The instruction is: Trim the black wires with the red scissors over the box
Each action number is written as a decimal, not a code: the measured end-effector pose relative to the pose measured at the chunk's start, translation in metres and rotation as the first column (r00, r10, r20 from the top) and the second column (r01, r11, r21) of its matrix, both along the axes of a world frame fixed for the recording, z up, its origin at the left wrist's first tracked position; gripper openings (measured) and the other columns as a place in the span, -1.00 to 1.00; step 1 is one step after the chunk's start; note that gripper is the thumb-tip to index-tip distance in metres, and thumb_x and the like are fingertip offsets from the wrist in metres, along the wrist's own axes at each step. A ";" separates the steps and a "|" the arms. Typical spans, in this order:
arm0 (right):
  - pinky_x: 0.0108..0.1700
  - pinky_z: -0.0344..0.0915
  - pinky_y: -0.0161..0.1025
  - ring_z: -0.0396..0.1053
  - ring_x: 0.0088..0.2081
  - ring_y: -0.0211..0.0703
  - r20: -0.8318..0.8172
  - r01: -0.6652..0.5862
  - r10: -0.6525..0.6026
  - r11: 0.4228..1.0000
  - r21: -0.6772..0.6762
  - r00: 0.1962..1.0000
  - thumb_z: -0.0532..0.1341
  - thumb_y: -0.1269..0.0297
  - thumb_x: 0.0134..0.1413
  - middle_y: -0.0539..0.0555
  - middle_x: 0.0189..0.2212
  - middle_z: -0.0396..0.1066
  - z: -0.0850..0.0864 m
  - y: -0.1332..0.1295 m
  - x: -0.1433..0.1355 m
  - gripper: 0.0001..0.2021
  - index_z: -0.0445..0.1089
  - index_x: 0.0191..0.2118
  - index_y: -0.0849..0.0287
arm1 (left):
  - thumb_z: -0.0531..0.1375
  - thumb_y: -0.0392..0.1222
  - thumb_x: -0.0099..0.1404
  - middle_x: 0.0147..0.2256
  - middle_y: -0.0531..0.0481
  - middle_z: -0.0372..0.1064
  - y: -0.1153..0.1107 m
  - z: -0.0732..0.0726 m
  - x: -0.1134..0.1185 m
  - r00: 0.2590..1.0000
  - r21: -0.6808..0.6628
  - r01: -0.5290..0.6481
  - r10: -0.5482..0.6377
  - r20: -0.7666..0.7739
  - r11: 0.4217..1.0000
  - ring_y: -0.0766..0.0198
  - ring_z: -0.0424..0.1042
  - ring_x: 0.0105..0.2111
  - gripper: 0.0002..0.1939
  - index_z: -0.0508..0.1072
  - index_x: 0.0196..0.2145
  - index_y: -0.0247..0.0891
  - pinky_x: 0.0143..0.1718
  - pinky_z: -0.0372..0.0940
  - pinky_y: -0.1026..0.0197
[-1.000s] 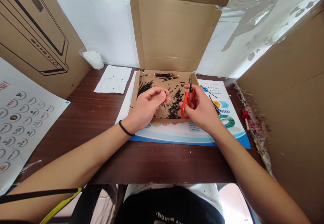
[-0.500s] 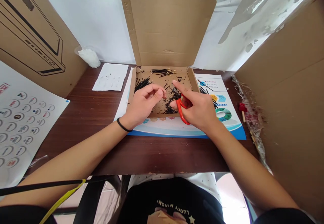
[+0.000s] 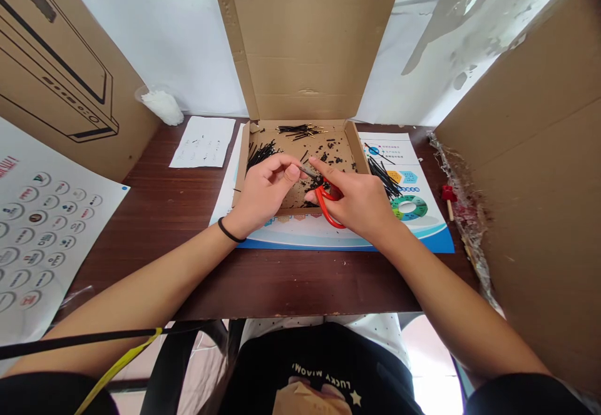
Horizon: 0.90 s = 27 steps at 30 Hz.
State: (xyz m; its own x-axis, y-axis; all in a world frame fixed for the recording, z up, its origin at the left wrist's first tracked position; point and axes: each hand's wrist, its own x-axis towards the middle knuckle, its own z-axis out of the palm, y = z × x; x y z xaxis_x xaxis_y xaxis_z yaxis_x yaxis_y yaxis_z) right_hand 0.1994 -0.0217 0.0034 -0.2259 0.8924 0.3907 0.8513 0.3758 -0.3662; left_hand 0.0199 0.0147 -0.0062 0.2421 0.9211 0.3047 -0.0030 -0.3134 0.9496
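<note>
My right hand [image 3: 359, 199] is closed around red-handled scissors [image 3: 327, 207], fingers through the loops and index finger stretched along them. The blades point left and reach the fingertips of my left hand [image 3: 270, 186]. Those fingers are pinched together; what lies between them is too small to make out. Both hands are over the front of an open cardboard box [image 3: 357, 146]. Inside it, a bundle of thin black sticks with gold-coloured tips [image 3: 300, 130] lies at the back, and more black sticks [image 3: 263, 152] at the left. Small black scraps [image 3: 328, 152] litter its floor.
Under the box lies a printed sheet [image 3: 422, 233], with loose black sticks [image 3: 385, 177] on its right side. A white paper [image 3: 203, 143] with small marks sits at the left, near a clear bag [image 3: 162, 105]. Large cardboard panels [image 3: 530, 171] wall the sides. A red-headed stick [image 3: 448, 197] is at right.
My right hand has moved left, bringing the scissor blades up to the pinched fingers of my left hand. The left hand has hardly shifted. The view has tilted slightly.
</note>
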 end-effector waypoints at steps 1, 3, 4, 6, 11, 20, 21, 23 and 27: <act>-0.36 0.14 -0.29 0.26 -0.51 -0.23 0.005 0.002 -0.002 1.000 -0.004 1.000 0.24 -0.09 0.12 0.01 -0.53 0.46 0.000 0.000 0.000 -0.43 0.39 0.20 0.04 | 0.28 0.11 0.24 -0.36 -0.02 0.49 0.000 0.000 0.000 1.000 0.005 0.000 0.000 0.001 1.000 0.31 0.45 -0.34 -0.67 0.48 -0.33 -0.24 -0.21 0.29 0.24; -0.35 0.14 -0.30 0.26 -0.51 -0.24 0.014 0.007 -0.006 1.000 -0.010 1.000 0.25 -0.08 0.11 0.01 -0.53 0.46 0.000 -0.001 -0.001 -0.44 0.40 0.19 0.03 | 0.29 0.10 0.23 -0.36 -0.02 0.49 0.000 0.001 0.000 1.000 0.011 -0.005 0.005 0.000 1.000 0.31 0.45 -0.33 -0.68 0.48 -0.34 -0.24 -0.21 0.29 0.24; -0.35 0.13 -0.30 0.26 -0.51 -0.24 0.018 0.010 -0.010 1.000 -0.013 1.000 0.25 -0.08 0.11 0.01 -0.53 0.46 0.000 -0.001 -0.001 -0.44 0.40 0.19 0.03 | 0.29 0.10 0.23 -0.36 -0.02 0.49 -0.001 0.001 0.000 1.000 0.011 -0.009 0.009 -0.002 1.000 0.31 0.45 -0.33 -0.67 0.48 -0.34 -0.24 -0.21 0.29 0.25; -0.36 0.13 -0.30 0.26 -0.51 -0.24 0.022 0.018 -0.018 1.000 -0.019 1.000 0.25 -0.09 0.11 0.01 -0.53 0.47 0.000 0.000 -0.001 -0.44 0.40 0.18 0.02 | 0.29 0.12 0.22 -0.35 -0.03 0.49 -0.001 0.002 0.001 1.000 0.008 -0.016 0.016 -0.007 1.000 0.30 0.45 -0.32 -0.66 0.48 -0.35 -0.24 -0.21 0.30 0.25; -0.37 0.12 -0.29 0.29 -0.51 -0.21 0.035 0.028 -0.028 1.000 -0.014 0.999 0.25 -0.10 0.10 0.03 -0.52 0.51 0.000 0.001 -0.001 -0.44 0.42 0.17 0.01 | 0.31 0.15 0.19 -0.35 -0.05 0.49 -0.002 0.002 0.001 1.000 -0.006 -0.029 0.029 -0.004 1.000 0.28 0.46 -0.31 -0.63 0.49 -0.36 -0.25 -0.21 0.30 0.25; -0.40 0.10 -0.30 0.42 -0.46 -0.20 0.162 0.087 -0.094 0.995 0.056 0.982 0.24 -0.10 0.13 0.04 -0.41 0.59 -0.002 0.000 -0.001 -0.51 0.46 0.12 -0.03 | 0.28 0.12 0.23 -0.34 -0.06 0.51 0.000 -0.006 0.001 1.000 0.019 -0.022 0.022 0.005 1.000 0.29 0.48 -0.30 -0.65 0.49 -0.33 -0.27 -0.20 0.33 0.23; -0.40 0.10 -0.30 0.43 -0.44 -0.19 0.176 0.102 -0.111 0.993 0.062 0.978 0.23 -0.11 0.13 0.04 -0.40 0.59 -0.002 0.000 -0.002 -0.52 0.47 0.10 -0.03 | 0.28 0.12 0.23 -0.34 -0.06 0.52 0.000 -0.008 0.002 1.000 0.011 -0.026 0.026 0.005 1.000 0.29 0.49 -0.30 -0.65 0.50 -0.32 -0.27 -0.20 0.34 0.23; -0.40 0.10 -0.30 0.45 -0.41 -0.17 0.184 0.126 -0.137 0.990 0.067 0.973 0.21 -0.13 0.14 0.05 -0.39 0.59 -0.002 0.000 -0.002 -0.53 0.49 0.08 -0.03 | 0.28 0.13 0.23 -0.34 -0.06 0.53 0.001 -0.009 0.002 0.999 -0.011 -0.027 0.027 0.017 1.000 0.29 0.49 -0.31 -0.64 0.49 -0.31 -0.27 -0.20 0.35 0.22; -0.40 0.12 -0.29 0.46 -0.43 -0.14 0.152 0.174 -0.182 0.983 0.067 0.972 0.20 -0.12 0.16 0.09 -0.42 0.58 -0.003 0.000 -0.002 -0.54 0.51 0.04 0.03 | 0.27 0.12 0.25 -0.32 -0.07 0.53 0.001 -0.011 0.003 0.999 -0.029 -0.017 0.018 0.036 0.999 0.29 0.49 -0.29 -0.65 0.50 -0.32 -0.27 -0.19 0.36 0.22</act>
State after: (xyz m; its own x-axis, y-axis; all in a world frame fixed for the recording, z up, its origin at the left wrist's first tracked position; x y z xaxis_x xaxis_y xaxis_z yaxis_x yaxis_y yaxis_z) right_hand 0.1977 -0.0213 0.0001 -0.1276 0.9026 0.4112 0.9513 0.2286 -0.2066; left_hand 0.0229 0.0156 -0.0168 0.2149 0.9336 0.2866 -0.0318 -0.2866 0.9575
